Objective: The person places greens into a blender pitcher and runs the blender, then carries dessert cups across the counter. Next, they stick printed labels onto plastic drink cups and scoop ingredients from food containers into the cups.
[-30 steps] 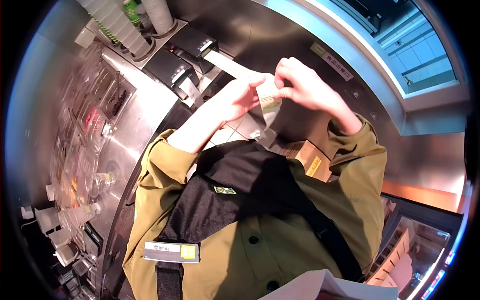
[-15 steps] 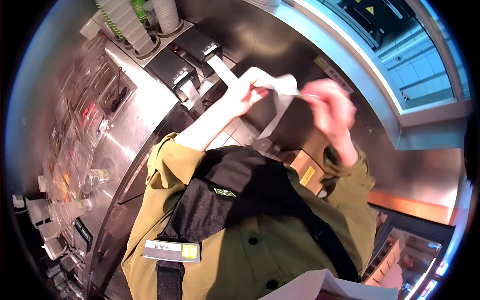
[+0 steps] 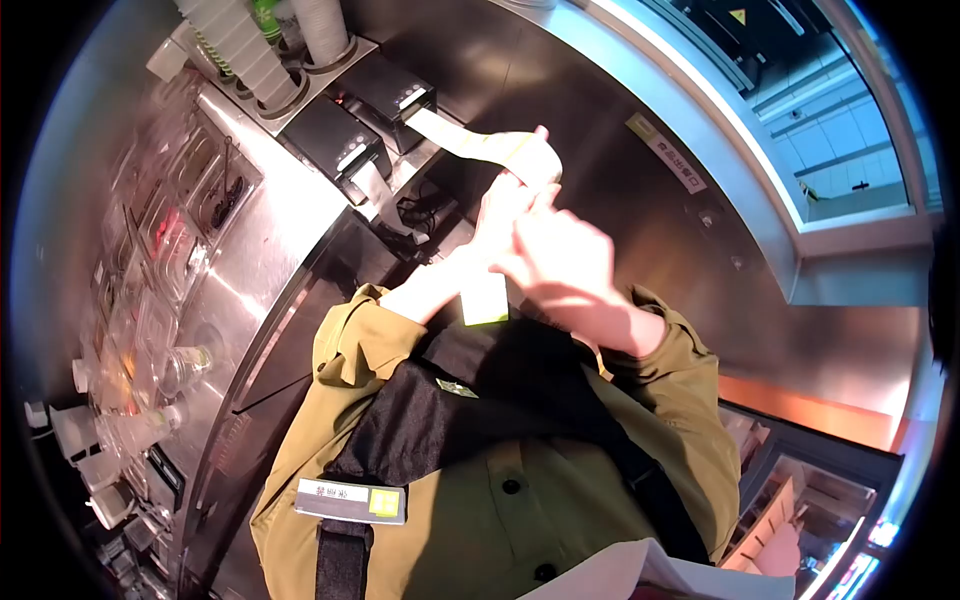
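Observation:
A long strip of labels (image 3: pixel 470 143) runs out of the rear black label printer (image 3: pixel 385 92), curls over above my hands and shows again below them as a hanging end with a yellow-green edge. My left hand (image 3: pixel 493 218) is closed on the strip, its fingers partly hidden. Close against it on the right, my right hand (image 3: pixel 568 262) pinches the strip, with its fingertips near the curl. Strong light washes out both hands, so the exact grip is hard to see. Beside the first printer, a second black printer (image 3: pixel 335 140) has a short strip hanging out.
Stacked cups (image 3: pixel 325 35) stand in holders behind the printers. Along the steel counter (image 3: pixel 270 190) at the left are clear food containers (image 3: pixel 215 175) and plastic cups. A steel wall with a sign (image 3: pixel 665 150) rises ahead, below a window at the upper right.
My hands were apart with the strip stretched between them. My right hand has moved left and down to meet my left hand, and the strip now curls above them.

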The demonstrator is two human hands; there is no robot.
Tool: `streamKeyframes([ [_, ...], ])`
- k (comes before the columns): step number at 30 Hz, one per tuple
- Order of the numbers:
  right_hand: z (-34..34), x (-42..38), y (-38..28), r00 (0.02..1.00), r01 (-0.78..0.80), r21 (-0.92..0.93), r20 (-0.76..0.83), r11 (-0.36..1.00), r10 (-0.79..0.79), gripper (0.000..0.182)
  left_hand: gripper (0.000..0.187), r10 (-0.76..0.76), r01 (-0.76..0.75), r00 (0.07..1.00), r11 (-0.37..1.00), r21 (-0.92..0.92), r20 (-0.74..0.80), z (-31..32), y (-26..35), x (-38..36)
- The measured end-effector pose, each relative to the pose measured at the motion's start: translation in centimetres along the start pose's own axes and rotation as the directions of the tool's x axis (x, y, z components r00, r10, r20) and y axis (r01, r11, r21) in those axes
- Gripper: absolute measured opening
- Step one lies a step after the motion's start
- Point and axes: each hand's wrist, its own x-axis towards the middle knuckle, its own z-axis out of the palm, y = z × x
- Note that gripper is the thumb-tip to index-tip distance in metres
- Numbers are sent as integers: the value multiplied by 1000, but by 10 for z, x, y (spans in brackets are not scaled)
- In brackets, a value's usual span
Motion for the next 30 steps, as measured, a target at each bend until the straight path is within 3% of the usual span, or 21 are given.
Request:
streamKeyframes([
  [1,-6,3,10,997,23,116,-70,993,-15,23,32,4,-2,1000,995,-97,22,-6,2,0],
  [2,-3,8,26,976,-126,107,-165,986,143,19,34,9,0,999,981,-192,44,-11,4,1],
  [3,-3,19,41,969,-106,76,-218,991,120,29,38,246,-246,969,967,72,8,-10,-4,-3],
  [4,8,23,59,967,-205,411,-53,888,247,33,33,209,-211,977,976,49,42,-5,-12,-10],
  [5,20,22,74,938,-327,673,146,663,314,37,31,271,-275,961,958,82,61,-11,-6,-11],
  [7,25,26,90,840,-540,821,514,185,173,43,30,251,-251,955,968,-16,158,-4,-15,-19],
  [8,30,24,94,822,-567,800,539,195,181,39,41,230,-227,937,973,-41,262,2,-26,-26],
  [10,35,16,91,828,-560,794,528,237,188,36,51,73,50,920,953,-300,386,-9,-19,-26],
  [12,37,2,91,810,-585,778,543,230,222,31,66,-33,315,851,831,-459,524,-8,-23,-36],
  [14,43,-16,96,810,-583,758,517,293,276,21,56,-232,683,703,482,-549,672,-1,-36,-45],
  [15,45,-23,97,804,-591,750,514,298,301,19,52,-282,773,618,387,-502,734,-5,-34,-41],
  [16,46,-28,97,794,-605,723,518,333,317,17,41,-325,718,688,436,-543,648,-7,-29,-38],
  [19,53,-36,102,865,-501,735,425,456,266,22,34,-343,735,678,297,-610,650,6,-32,-44],
  [21,50,-32,101,941,-307,629,311,714,131,24,32,-387,805,593,261,-533,706,11,-34,-47],
  [23,51,-32,105,977,-100,500,212,860,-9,26,31,-421,863,504,230,-449,754,16,-35,-48],
  [26,55,-34,110,981,150,288,80,946,-179,27,32,-437,820,510,-12,-572,741,24,-31,-50],
  [30,57,-35,114,967,254,221,-31,942,-254,25,33,-436,797,472,-160,-582,766,27,-26,-48],
])
